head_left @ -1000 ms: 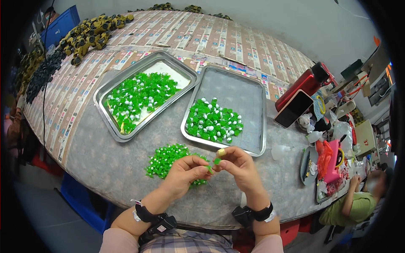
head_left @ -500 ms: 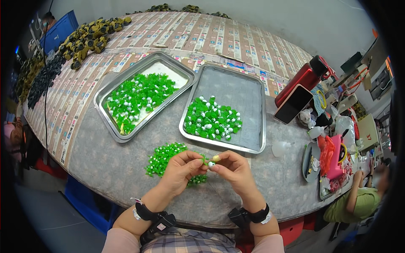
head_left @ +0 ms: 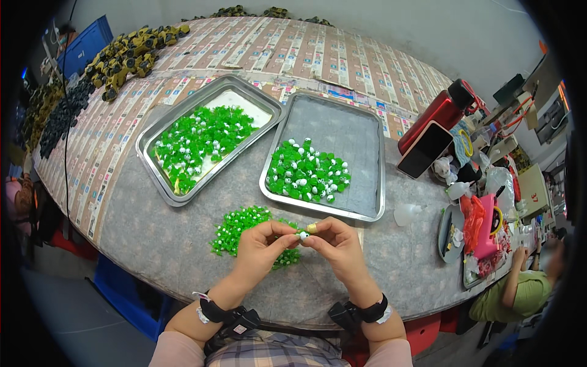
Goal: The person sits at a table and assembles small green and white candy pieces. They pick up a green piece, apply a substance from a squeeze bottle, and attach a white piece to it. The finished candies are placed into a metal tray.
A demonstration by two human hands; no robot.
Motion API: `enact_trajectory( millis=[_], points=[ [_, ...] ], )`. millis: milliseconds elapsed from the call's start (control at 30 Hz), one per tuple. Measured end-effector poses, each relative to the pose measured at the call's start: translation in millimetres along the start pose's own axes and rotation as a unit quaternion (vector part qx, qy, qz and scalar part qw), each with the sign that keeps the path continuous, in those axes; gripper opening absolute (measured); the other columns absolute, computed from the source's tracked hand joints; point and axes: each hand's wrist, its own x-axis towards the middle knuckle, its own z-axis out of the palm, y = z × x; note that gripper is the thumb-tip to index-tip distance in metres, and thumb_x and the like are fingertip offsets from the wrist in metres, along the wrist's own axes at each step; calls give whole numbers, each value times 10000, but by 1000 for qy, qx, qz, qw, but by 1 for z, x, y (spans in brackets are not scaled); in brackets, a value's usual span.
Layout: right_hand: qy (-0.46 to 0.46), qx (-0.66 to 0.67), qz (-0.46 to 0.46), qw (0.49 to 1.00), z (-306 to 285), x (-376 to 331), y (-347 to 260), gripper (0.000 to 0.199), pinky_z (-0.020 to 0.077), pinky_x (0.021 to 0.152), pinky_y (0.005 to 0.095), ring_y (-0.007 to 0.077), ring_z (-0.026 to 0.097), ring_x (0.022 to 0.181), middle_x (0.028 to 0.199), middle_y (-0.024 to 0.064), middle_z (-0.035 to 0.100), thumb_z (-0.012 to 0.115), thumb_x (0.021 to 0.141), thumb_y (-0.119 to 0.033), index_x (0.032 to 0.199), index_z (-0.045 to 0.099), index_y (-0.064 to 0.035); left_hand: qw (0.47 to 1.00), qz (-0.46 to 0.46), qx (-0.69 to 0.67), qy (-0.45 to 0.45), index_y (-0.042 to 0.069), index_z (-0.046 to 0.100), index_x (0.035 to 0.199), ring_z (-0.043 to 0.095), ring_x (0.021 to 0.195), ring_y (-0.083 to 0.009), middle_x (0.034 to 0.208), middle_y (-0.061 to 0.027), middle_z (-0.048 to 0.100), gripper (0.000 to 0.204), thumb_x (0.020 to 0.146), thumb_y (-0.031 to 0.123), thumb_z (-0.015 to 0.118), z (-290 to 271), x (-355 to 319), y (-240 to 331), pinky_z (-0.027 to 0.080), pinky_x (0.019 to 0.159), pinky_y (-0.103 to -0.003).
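Though shallow, two metal trays (head_left: pixel 182 199) (head_left: pixel 342 119) with green-white pieces (head_left: pixel 306 172)

Markings: one number legible

I read a red number (head_left: pixel 534 198) on the pale box (head_left: pixel 532 185) at right; table covering (head_left: pixel 263 46) print too small for me, likewise the white label (head_left: pixel 239 329) on the left wrist device (head_left: pixel 249 319)

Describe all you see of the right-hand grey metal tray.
The grey, rectangular, metallic tray has rounded corners and a raised, shiny rim. It lies flat on the grey-topped table. Small round green and white pieces cover its near left part; its far left rim seems to meet another rectangular metallic tray.
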Motion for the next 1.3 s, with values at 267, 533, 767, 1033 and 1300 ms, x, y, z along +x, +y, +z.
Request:
enact_trajectory(
  millis=[267,533,767,1033,1300],
  points=[
    [-53,42,73,995,-10,2,-2,237,453,709,231,117,559,778,886,81,585,561,774,-76,984,537,33,920,244,305,-21,24,574,759,561,636,-190,713,-78,580,98,677,40,626,1,1,8,434,550,-263],
    [-55,44,99,993,-11,3,1,233,460,689,228,122,564,768,886,83,586,565,774,-89,973,544,31,896,265,354,-24,20,561,722,557,627,-197,703,-86,578,98,658,20,634,0,1,6,434,547,-269],
    [7,48,42,998,-3,5,0,188,454,655,225,133,567,756,887,90,585,554,780,-74,937,551,28,991,90,81,48,9,557,810,553,636,-127,734,-51,569,98,756,89,575,-13,10,9,458,580,-247],
    [-83,-421,-168,888,3,8,5,199,418,718,282,194,522,837,895,71,542,607,696,-113,891,581,-80,928,33,-307,207,29,486,1028,515,668,-64,786,-23,541,253,819,168,513,-49,31,34,466,594,-183],
    [-134,-543,-194,806,-4,5,2,188,403,720,333,253,482,850,903,79,505,629,646,-136,822,580,-88,988,-30,-150,22,13,516,962,511,618,-68,722,-18,551,189,833,146,478,-32,19,20,435,531,-180]
  ],
)
